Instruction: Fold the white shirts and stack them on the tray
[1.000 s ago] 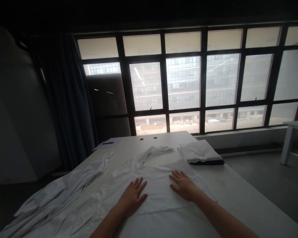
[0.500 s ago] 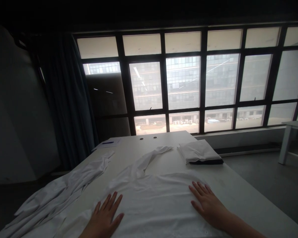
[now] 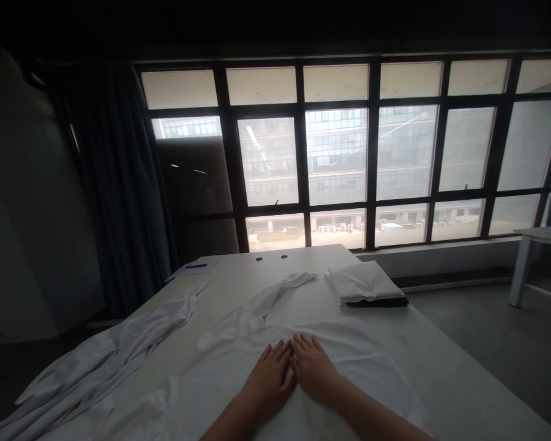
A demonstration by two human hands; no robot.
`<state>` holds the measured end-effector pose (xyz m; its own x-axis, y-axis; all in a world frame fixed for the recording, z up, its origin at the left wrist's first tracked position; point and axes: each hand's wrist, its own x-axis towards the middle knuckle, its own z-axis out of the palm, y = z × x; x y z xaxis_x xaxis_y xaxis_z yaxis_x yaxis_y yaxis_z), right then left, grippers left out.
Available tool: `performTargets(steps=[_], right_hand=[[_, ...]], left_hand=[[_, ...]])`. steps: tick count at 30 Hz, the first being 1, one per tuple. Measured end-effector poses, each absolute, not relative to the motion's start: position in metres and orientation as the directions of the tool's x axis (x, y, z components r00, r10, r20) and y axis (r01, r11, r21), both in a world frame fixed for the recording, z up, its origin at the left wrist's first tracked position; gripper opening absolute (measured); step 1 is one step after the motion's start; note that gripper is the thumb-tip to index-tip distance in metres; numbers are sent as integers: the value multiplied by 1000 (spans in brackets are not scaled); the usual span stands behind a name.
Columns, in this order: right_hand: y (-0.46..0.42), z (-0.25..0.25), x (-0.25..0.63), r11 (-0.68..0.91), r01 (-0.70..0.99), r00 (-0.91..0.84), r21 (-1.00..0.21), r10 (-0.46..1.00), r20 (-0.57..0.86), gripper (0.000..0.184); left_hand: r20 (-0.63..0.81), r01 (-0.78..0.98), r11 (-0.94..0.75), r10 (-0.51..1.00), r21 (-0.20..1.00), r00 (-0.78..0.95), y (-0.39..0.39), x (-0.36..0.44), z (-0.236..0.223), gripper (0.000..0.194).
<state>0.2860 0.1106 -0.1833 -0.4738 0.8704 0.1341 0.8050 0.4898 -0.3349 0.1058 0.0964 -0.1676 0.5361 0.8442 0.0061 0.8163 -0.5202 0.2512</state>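
A white garment [image 3: 349, 361] lies spread on a long white table [image 3: 441, 367], one sleeve [image 3: 275, 294] trailing toward the window. My left hand [image 3: 269, 380] and my right hand [image 3: 312, 367] rest flat on the middle of the cloth, side by side and touching, with fingers stretched out. Neither hand holds anything.
A second white garment [image 3: 119, 343] lies crumpled along the table's left edge. A folded stack of white cloth on a dark item [image 3: 365, 286] sits at the far right. A paper with a blue pen [image 3: 195, 266] lies far left. Another table [image 3: 539, 242] stands to the right.
My hands were flat near the middle, slid apart to the garment's sides, and have now come back together at its centre. The cloth lies smoother and the head has tilted slightly.
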Motion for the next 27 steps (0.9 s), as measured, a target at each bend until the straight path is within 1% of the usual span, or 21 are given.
performTargets(steps=[3, 7, 11, 14, 16, 18, 20, 22, 23, 25, 27], right_hand=[[124, -183, 309, 415, 852, -412, -320, 908, 82, 64], [138, -180, 367, 281, 926, -288, -253, 958, 8, 73], [144, -189, 435, 129, 975, -133, -178, 991, -11, 78], [144, -201, 476, 31, 991, -28, -127, 999, 32, 77], [143, -204, 488, -35, 998, 42, -60, 993, 112, 71], [143, -201, 481, -66, 998, 62, 11, 975, 213, 65], [143, -192, 455, -31, 999, 20, 37, 964, 267, 61], [142, -181, 412, 70, 998, -67, -5, 968, 240, 61], [142, -177, 387, 128, 991, -116, -45, 971, 208, 62], [139, -171, 332, 289, 945, -270, -155, 954, 130, 65], [137, -170, 282, 387, 880, -380, -273, 921, 82, 68]], left_hand=[[8, 867, -446, 890, 222, 456, 112, 70, -171, 69], [16, 961, -239, 971, 140, 240, 127, -8, -177, 71], [42, 997, -57, 998, 61, 54, 130, -85, -190, 71], [58, 1000, 20, 998, 9, -21, 128, -118, -198, 72], [75, 999, 45, 996, -14, -44, 127, -125, -201, 74], [99, 997, 69, 993, -32, -66, 126, -122, -201, 74], [115, 996, 80, 991, -37, -76, 126, -118, -199, 74], [118, 996, 82, 990, -24, -79, 124, -115, -196, 73], [117, 996, 83, 990, -12, -81, 124, -114, -194, 73], [115, 996, 86, 990, 11, -86, 122, -114, -191, 74], [116, 996, 87, 989, 33, -91, 121, -114, -189, 73]])
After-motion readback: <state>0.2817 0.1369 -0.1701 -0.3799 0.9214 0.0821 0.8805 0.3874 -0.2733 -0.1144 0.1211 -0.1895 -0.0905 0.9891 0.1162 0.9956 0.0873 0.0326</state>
